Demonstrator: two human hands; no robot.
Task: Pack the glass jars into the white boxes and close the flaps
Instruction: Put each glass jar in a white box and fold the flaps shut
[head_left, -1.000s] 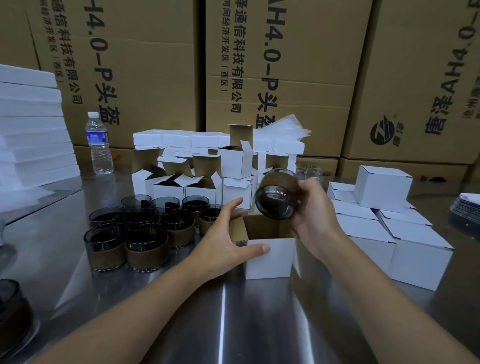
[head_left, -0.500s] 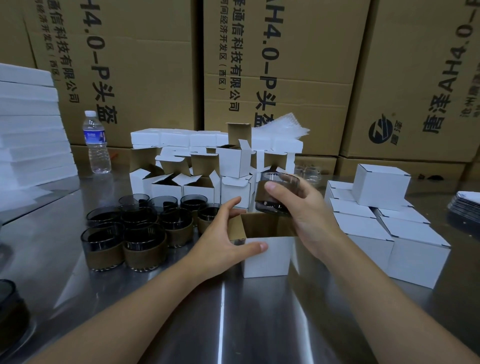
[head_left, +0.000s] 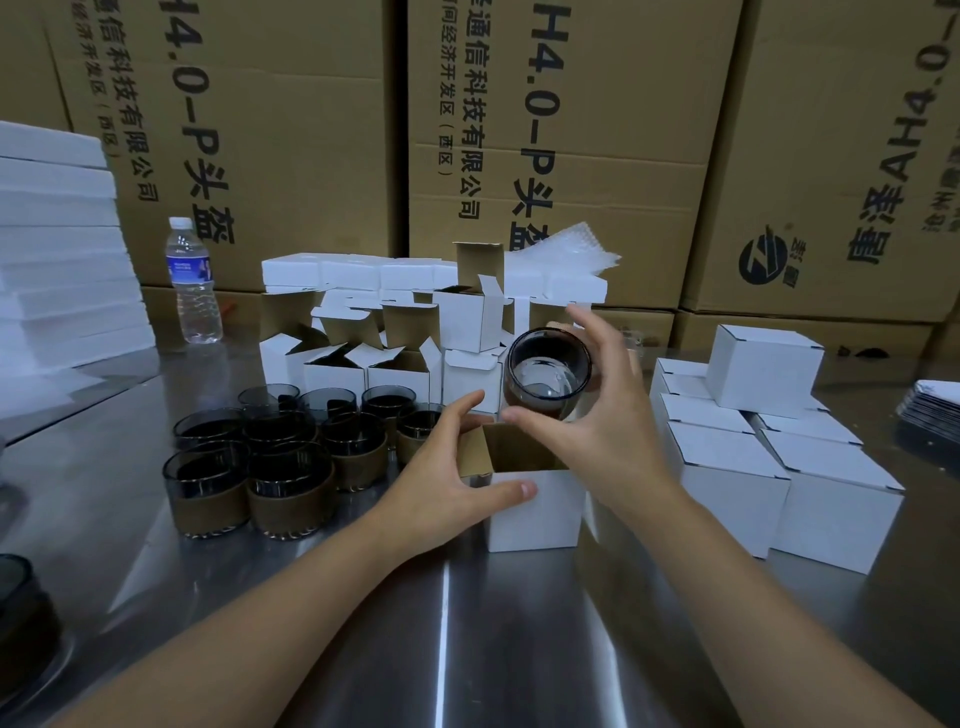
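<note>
Just above open white box (head_left: 535, 512), glass jar (head_left: 548, 382) gripped in R hand (head_left: 597, 415); L hand (head_left: 452, 478) clasps box's left wall.

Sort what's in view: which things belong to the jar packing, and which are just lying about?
Job: dark glass jar in the right hand; open white cardboard box gripped by the left hand; cluster of brown-sleeved glass jars; empty open-flapped white boxes; closed white boxes.
Lying about: clear plastic water bottle; stack of white foam sheets; large brown cartons; bubble wrap.

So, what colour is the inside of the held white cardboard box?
Plain brown inside the white cardboard box; head view.
</note>
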